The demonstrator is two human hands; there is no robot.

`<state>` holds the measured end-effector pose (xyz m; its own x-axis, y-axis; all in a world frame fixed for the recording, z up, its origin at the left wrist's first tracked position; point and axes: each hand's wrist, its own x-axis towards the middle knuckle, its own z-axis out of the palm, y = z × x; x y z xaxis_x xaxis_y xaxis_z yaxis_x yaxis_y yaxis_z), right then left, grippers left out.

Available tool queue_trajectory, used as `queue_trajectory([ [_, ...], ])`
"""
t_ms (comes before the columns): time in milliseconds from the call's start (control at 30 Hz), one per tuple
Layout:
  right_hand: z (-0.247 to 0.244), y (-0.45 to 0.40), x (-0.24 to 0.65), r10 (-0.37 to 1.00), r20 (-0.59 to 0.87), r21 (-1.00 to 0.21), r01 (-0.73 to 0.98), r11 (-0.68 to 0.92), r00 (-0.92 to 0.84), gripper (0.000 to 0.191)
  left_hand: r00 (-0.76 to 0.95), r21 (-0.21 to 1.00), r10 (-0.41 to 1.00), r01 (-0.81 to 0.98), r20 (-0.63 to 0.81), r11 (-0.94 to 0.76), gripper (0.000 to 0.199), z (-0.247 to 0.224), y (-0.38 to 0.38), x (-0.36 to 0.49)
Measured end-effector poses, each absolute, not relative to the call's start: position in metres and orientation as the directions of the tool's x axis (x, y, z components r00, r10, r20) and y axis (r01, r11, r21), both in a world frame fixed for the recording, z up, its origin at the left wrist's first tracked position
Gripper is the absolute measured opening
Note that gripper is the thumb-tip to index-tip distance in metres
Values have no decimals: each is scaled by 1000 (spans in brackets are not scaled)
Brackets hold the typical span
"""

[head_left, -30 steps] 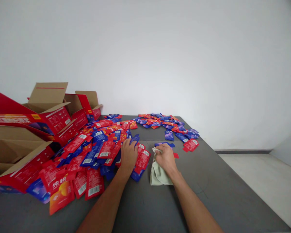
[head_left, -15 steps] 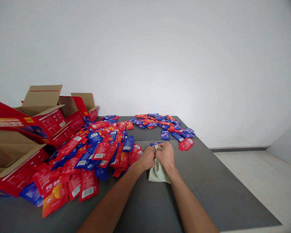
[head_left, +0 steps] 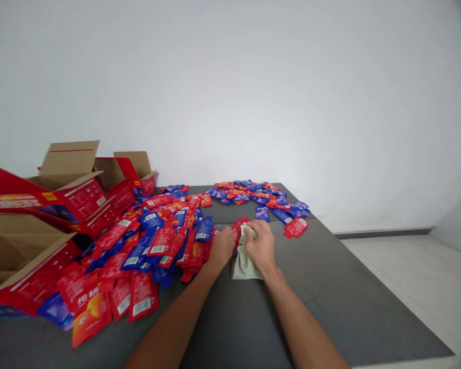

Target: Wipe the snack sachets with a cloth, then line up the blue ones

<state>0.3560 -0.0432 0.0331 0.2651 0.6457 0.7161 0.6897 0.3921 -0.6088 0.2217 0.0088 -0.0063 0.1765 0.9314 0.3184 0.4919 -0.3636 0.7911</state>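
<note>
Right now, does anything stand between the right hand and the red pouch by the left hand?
Yes: the pale green cloth, gripped in the right hand, lies between it and the red pouch. I see nothing else there.

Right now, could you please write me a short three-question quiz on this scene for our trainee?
1. Which hand holds the pale cloth?
2. True or false: the open boxes stand to the left of the pale cloth.
3. What colour is the packet between the left hand and the pale cloth? A) green B) red C) yellow

Key: 1. the right hand; 2. true; 3. B
</note>
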Motion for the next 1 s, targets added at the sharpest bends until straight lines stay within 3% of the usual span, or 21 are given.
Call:
queue_trajectory([
  [100, 29, -47, 340, 646, 743, -583, 645, 494, 176, 19, 87, 983, 980, 35, 179, -182, 24, 1, -1, 202],
  [167, 23, -49, 326, 659, 748, -554, 617, 559, 75, 21, 187, 956, 980, -293, 63, -6, 25, 6, -10, 192],
  [267, 14, -50, 308, 692, 715, -524, 581, 623, -97, 23, 320, 841, 947, -521, 34, 146, 57, 12, -20, 183],
  [367, 9, -48, 305, 703, 702, -522, 589, 617, -115, 22, 369, 830, 927, -537, 72, 150, 67, 11, -24, 177],
  [567, 10, -37, 330, 668, 732, -545, 705, 454, 137, 23, 404, 918, 893, -395, 197, -24, 68, 1, -25, 179],
  [667, 11, -36, 335, 648, 741, -542, 726, 423, 175, 23, 396, 930, 884, -354, 249, -103, 67, 0, -27, 182],
  [1000, 5, -51, 298, 658, 742, -463, 613, 640, -127, 25, 206, 865, 942, -483, 266, -139, 73, 8, -23, 176],
])
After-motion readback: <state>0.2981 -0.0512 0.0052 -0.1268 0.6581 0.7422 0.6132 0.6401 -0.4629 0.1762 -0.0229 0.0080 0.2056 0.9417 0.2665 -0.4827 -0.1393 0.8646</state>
